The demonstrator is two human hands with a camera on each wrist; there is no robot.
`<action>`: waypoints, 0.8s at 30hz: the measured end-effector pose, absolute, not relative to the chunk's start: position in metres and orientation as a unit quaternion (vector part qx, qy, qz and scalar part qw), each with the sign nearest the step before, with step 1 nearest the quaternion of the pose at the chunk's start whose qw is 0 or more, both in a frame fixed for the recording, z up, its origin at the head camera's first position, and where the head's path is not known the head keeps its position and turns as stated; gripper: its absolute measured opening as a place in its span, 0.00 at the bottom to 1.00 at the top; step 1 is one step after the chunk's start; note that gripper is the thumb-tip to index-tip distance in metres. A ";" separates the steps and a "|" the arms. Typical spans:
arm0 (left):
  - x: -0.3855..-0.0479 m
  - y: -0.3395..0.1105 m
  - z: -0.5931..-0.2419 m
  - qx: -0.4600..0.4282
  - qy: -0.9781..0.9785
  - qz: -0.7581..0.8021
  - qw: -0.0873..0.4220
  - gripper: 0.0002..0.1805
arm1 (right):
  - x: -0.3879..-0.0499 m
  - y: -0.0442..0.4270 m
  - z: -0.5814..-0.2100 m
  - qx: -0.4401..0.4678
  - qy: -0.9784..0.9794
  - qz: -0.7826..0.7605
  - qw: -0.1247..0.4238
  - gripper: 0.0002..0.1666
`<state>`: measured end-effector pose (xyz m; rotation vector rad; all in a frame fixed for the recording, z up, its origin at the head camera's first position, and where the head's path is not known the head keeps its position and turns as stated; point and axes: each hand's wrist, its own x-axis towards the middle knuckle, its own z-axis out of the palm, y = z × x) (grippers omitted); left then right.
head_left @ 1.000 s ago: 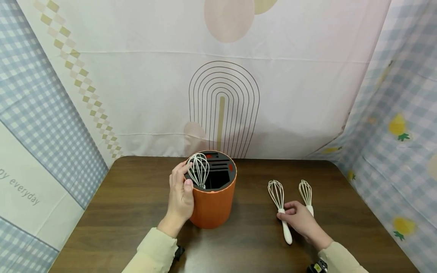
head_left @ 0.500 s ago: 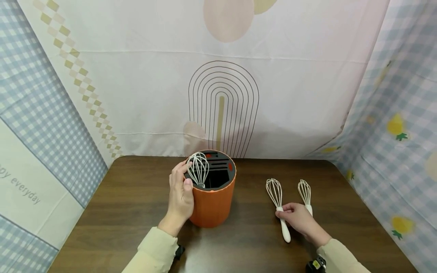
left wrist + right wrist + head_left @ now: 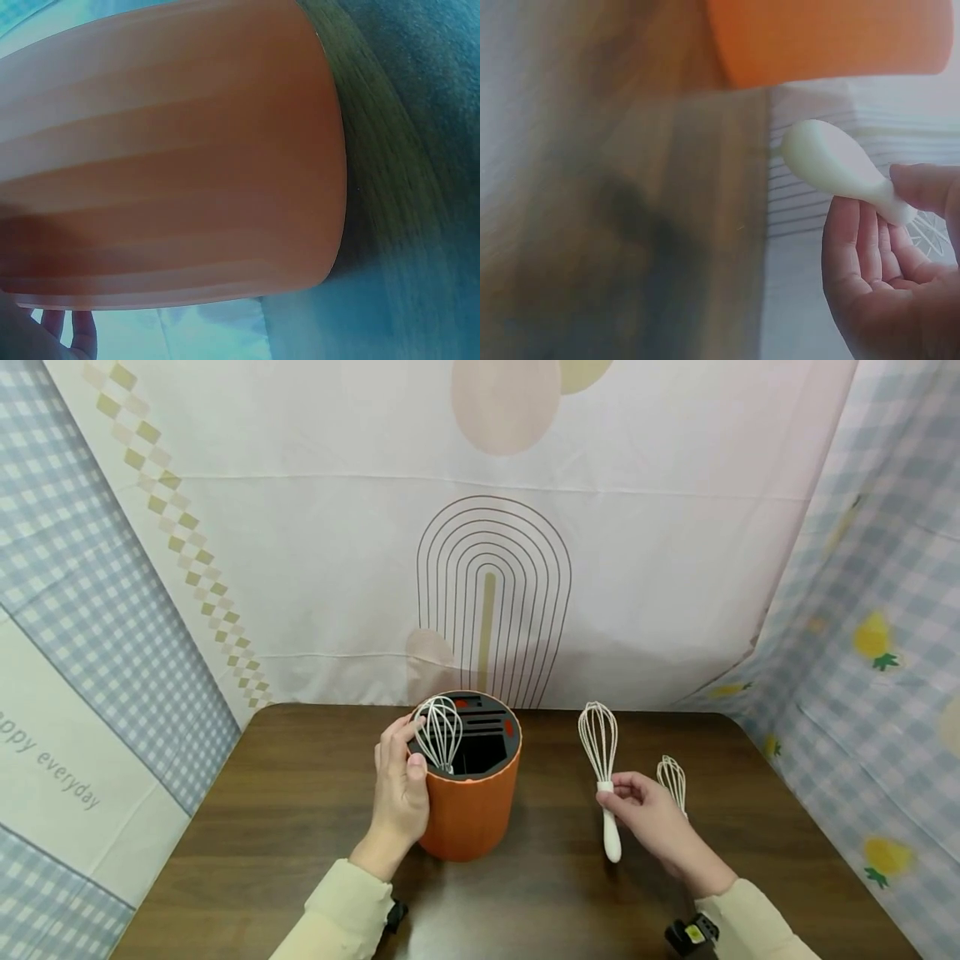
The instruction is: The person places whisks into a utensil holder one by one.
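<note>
My left hand (image 3: 398, 787) holds the left side of an orange utensil holder (image 3: 468, 818), its thumb in front and its fingers at the rim. A white whisk (image 3: 438, 735) stands wires-up in the holder's black slotted insert, beside those fingertips. In the left wrist view, the holder's ribbed wall (image 3: 187, 150) fills most of the frame. My right hand (image 3: 656, 818) pinches a second white whisk (image 3: 598, 743) at the neck, wires upward, right of the holder. The right wrist view shows its rounded handle end (image 3: 825, 157) near the fingers. A third whisk (image 3: 673, 783) lies partly hidden behind the right hand.
The brown wooden table (image 3: 300, 827) ends at a white patterned cloth (image 3: 337, 568) behind the holder. Blue checked cloth (image 3: 862, 610) hangs along the right side, and more of it on the left.
My right hand has lifted the second whisk off the table and moved it slightly left and away from me, standing it more upright. My left hand stays on the holder.
</note>
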<state>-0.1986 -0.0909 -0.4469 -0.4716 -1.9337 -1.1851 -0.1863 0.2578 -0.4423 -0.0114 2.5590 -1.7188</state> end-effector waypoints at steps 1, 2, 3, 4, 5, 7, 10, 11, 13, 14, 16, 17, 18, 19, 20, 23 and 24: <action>-0.199 -0.091 -0.447 -0.186 -0.765 -0.468 0.401 0.29 | -0.186 0.255 -0.438 -0.007 0.827 -0.561 0.023 0.25; -0.198 -0.091 -0.447 -0.185 -0.766 -0.468 0.401 0.29 | -0.185 0.252 -0.434 -0.014 0.825 -0.565 0.016 0.24; -0.198 -0.091 -0.447 -0.185 -0.766 -0.468 0.400 0.28 | -0.184 0.249 -0.429 -0.021 0.823 -0.567 0.008 0.24; -0.198 -0.091 -0.446 -0.183 -0.768 -0.468 0.397 0.28 | -0.184 0.246 -0.425 -0.027 0.821 -0.571 0.003 0.24; -0.198 -0.091 -0.446 -0.182 -0.769 -0.469 0.395 0.28 | -0.183 0.243 -0.421 -0.033 0.818 -0.574 -0.004 0.24; -0.199 -0.091 -0.446 -0.180 -0.770 -0.469 0.392 0.28 | -0.181 0.238 -0.414 -0.046 0.811 -0.584 -0.013 0.23; -0.199 -0.091 -0.446 -0.177 -0.773 -0.470 0.387 0.29 | -0.179 0.229 -0.404 -0.068 0.796 -0.601 -0.025 0.22; -0.199 -0.091 -0.446 -0.178 -0.773 -0.470 0.387 0.29 | -0.178 0.226 -0.400 -0.076 0.791 -0.606 -0.030 0.21; -0.199 -0.091 -0.446 -0.177 -0.772 -0.472 0.386 0.29 | -0.177 0.220 -0.395 -0.092 0.781 -0.616 -0.045 0.20; -0.199 -0.091 -0.446 -0.177 -0.772 -0.472 0.387 0.29 | -0.176 0.218 -0.392 -0.100 0.777 -0.619 -0.055 0.20; -0.198 -0.091 -0.446 -0.176 -0.773 -0.473 0.385 0.28 | -0.175 0.213 -0.387 -0.113 0.767 -0.627 -0.074 0.20; -0.198 -0.091 -0.446 -0.174 -0.773 -0.474 0.384 0.28 | -0.175 0.211 -0.384 -0.118 0.763 -0.630 -0.084 0.20; -0.197 -0.091 -0.446 -0.173 -0.773 -0.475 0.383 0.28 | -0.175 0.208 -0.382 -0.123 0.758 -0.634 -0.093 0.20; -0.197 -0.091 -0.446 -0.172 -0.773 -0.476 0.383 0.28 | -0.174 0.206 -0.379 -0.127 0.753 -0.638 -0.100 0.20; -0.197 -0.091 -0.446 -0.172 -0.773 -0.476 0.383 0.27 | -0.174 0.203 -0.377 -0.130 0.747 -0.643 -0.108 0.20; -0.196 -0.092 -0.445 -0.173 -0.771 -0.477 0.384 0.26 | -0.173 0.195 -0.369 -0.141 0.726 -0.661 -0.124 0.20; -0.196 -0.092 -0.445 -0.174 -0.771 -0.478 0.384 0.25 | -0.173 0.192 -0.367 -0.144 0.719 -0.668 -0.129 0.20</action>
